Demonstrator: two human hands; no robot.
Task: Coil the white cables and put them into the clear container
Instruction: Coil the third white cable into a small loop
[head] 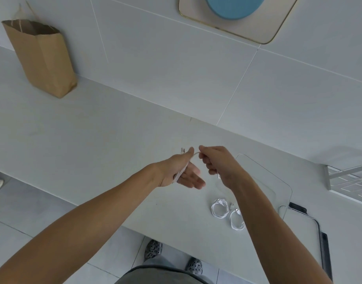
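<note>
A white cable is wound in several loops around my left hand, whose fingers are stretched out flat, and a plug end sticks up behind the thumb. My right hand pinches the free strand of that cable just right of the left thumb. Two coiled white cables lie side by side on the white counter below my right forearm. The clear container stands on the counter behind and right of my right arm, partly hidden by it.
A brown paper bag stands at the far left against the tiled wall. A metal wire rack sits at the right edge. A dark-rimmed clear lid or tray lies at the counter's right front. My feet show below the counter edge.
</note>
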